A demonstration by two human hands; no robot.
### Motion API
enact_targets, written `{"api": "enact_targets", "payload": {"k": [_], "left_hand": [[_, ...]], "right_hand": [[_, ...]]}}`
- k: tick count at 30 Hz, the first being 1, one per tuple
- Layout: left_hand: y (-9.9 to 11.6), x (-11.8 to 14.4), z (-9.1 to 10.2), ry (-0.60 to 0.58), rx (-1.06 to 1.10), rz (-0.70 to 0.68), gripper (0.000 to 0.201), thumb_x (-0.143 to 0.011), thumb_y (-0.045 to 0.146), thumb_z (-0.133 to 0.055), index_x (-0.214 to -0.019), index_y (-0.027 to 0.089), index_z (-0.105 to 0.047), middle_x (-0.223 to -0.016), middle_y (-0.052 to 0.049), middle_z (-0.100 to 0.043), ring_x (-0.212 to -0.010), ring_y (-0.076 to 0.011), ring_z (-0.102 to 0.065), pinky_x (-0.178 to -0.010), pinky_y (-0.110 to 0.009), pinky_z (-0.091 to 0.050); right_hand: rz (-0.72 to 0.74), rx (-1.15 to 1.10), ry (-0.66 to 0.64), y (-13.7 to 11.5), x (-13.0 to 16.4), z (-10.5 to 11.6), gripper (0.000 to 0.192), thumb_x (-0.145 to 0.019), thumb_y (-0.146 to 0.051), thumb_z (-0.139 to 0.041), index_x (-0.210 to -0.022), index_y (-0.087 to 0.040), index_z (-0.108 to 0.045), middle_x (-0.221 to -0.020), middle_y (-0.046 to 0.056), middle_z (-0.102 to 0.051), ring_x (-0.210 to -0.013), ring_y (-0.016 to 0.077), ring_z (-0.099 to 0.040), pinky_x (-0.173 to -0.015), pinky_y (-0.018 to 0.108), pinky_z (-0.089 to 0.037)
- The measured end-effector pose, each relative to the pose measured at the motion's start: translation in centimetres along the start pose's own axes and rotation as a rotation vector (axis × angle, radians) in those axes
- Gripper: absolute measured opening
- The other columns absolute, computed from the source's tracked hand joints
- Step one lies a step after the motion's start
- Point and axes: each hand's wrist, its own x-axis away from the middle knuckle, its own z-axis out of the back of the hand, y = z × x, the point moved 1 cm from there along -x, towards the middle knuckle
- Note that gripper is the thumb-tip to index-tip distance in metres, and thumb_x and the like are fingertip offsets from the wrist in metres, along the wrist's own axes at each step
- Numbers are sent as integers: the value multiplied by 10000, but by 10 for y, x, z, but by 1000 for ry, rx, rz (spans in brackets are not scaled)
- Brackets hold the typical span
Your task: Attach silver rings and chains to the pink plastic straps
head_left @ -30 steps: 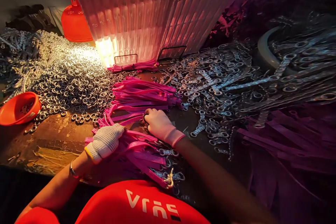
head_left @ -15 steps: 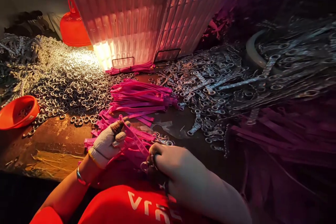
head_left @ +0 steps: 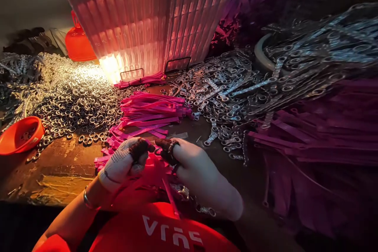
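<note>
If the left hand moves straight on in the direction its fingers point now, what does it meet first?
Probably the right hand: the left hand points rightward, fingertips nearly touching it over the pink straps. Depth is unclear.

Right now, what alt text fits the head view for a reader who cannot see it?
Two gloved hands, left hand and right hand, pinch a pink strap between them above a worn table. Around them lie metal rings, more straps and an orange bowl.

Pink strap (head_left: 153, 165): flat, narrow, glossy; pinched between both gloved hands' fingertips; tail trailing below the grip, ending by a metal clasp (head_left: 183, 192).
</note>
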Motion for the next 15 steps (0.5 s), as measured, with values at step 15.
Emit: {"api": "enact_targets", "payload": {"k": [15], "left_hand": [[-11, 2, -9, -97, -1127, -472, 151, -856, 166, -519, -707, 159, -545, -665, -4, -585, -592, -105, -431, -568, -247, -292]], "right_hand": [[142, 642, 78, -1, 15, -20, 192, -712, -12, -551, -642, -190, -572, -668, 88, -610, -593, 194, -485, -572, 341, -205]]}}
